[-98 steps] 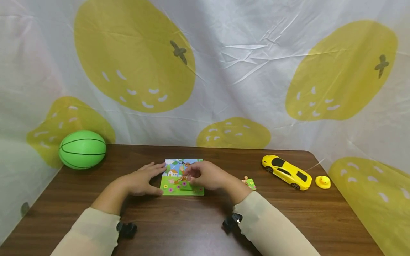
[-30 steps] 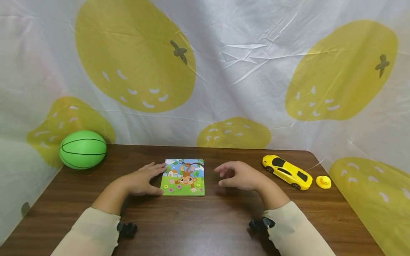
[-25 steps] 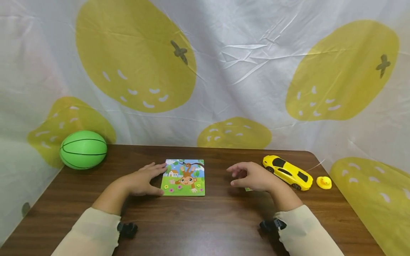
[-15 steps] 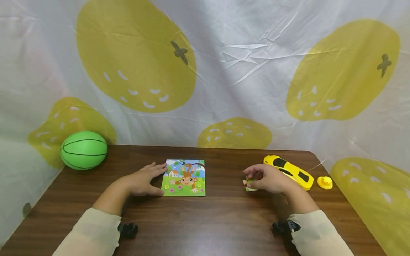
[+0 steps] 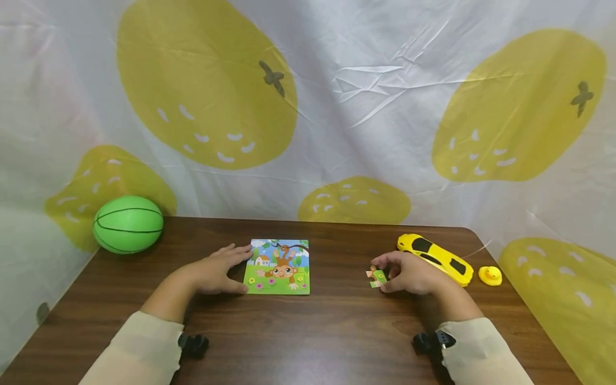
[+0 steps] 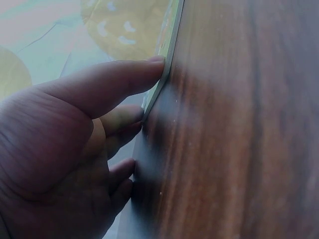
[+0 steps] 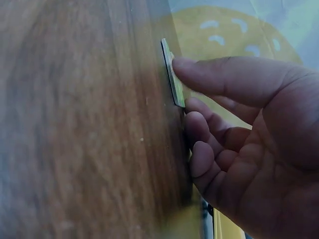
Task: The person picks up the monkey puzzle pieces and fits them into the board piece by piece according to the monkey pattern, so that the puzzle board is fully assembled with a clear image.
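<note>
A square monkey jigsaw puzzle [image 5: 281, 272] lies flat on the brown table. My left hand [image 5: 209, 272] rests at its left side, fingers spread; in the left wrist view the thumb [image 6: 134, 77] touches the board's edge. Off to the right, a small green puzzle piece [image 5: 378, 277] with a pink patch lies on the wood. My right hand [image 5: 411, 272] has thumb and forefinger at its edges, pinching it. In the right wrist view the piece [image 7: 172, 77] is seen nearly edge-on, the thumb on it and the other fingers curled below.
A yellow toy car [image 5: 447, 262] stands just behind my right hand, partly covered by it. Beside it sits a yellow rubber duck [image 5: 491, 276]. A green ball [image 5: 128, 224] is at the back left corner. A lemon-print curtain [image 5: 356, 133] hangs behind the table [image 5: 308, 337].
My right hand has left the puzzle, moved right to the loose piece and closed thumb and forefinger on it. The left hand stays at the puzzle's left edge.
</note>
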Tool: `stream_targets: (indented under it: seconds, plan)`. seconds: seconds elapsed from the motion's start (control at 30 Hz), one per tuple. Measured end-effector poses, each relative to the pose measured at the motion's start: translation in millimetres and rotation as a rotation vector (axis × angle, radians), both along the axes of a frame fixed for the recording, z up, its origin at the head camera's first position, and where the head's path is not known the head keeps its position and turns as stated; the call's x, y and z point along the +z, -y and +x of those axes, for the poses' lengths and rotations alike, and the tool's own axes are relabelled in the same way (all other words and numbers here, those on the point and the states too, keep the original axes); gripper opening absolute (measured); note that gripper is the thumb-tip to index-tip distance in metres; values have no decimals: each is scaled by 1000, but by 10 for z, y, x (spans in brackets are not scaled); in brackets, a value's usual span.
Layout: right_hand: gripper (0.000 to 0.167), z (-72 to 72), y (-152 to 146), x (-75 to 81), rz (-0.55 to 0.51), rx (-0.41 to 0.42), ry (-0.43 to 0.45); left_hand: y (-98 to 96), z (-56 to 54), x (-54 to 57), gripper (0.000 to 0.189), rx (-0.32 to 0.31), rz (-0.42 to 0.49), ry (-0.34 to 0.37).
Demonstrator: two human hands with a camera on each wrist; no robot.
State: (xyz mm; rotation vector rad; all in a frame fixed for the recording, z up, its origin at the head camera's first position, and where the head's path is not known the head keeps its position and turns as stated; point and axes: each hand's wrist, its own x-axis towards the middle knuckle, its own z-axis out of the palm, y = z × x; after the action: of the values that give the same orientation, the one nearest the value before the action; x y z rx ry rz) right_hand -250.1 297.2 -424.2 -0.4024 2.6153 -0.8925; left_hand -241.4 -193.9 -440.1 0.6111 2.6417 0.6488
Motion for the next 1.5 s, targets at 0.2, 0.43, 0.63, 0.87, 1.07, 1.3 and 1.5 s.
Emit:
stream_targets:
  seconds: [0.2, 0.43, 0.63, 0.87, 1.07, 1.3, 1.5]
  plan:
    - [62, -8, 0, -26, 29, 1, 5, 1, -11, -7, 96, 0, 3, 2]
    - [62, -11, 46, -5, 51, -2, -4, 14, -23, -34, 97, -9, 14, -11]
    - [62, 2, 110, 24, 78, -1, -21, 10, -24, -36, 97, -14, 16, -13]
    - [60, 17, 352, 59, -70, 49, 12, 3, -15, -23, 96, -15, 12, -17]
    - [57, 25, 633, 66, -106, 116, 10, 7, -6, -14, 96, -14, 10, -12]
    - [57, -23, 1002, 131, -91, 209, -25, 11, -7, -18, 96, -13, 12, -9]
    - [59, -115, 1333, 183, -101, 266, -35, 18, -23, -29, 96, -15, 15, -9]
